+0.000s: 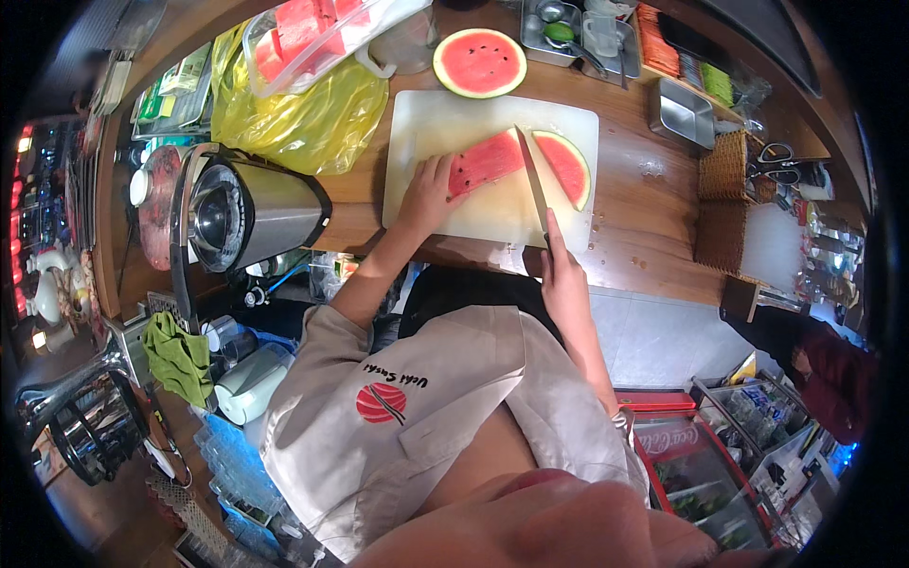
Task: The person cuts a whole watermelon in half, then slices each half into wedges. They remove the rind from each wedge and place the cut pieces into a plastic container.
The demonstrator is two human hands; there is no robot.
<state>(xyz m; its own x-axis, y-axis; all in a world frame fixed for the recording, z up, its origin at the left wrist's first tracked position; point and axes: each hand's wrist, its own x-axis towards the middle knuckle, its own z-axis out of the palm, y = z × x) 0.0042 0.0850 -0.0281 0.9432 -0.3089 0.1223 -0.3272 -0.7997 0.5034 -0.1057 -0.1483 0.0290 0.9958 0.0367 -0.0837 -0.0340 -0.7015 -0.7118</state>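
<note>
On a white cutting board (433,124) lies a rectangular piece of watermelon flesh (490,165) with dark seeds. The fingers of my left hand (431,190) rest on its left end and hold it. My right hand (563,273) grips the handle of a long kitchen knife (534,177), whose blade lies along the right end of that piece. Right of the blade, apart from it, is a curved watermelon slice (566,170) with green rind. Behind the board sits a watermelon cut face up (480,62).
A clear plastic tub (305,64) of watermelon chunks stands by a yellow plastic bag (305,135) at the back left. Left of the board is a steel juicer (263,213). Metal trays (682,110) and wicker baskets (721,238) line the right. A person's sleeve (838,383) shows far right.
</note>
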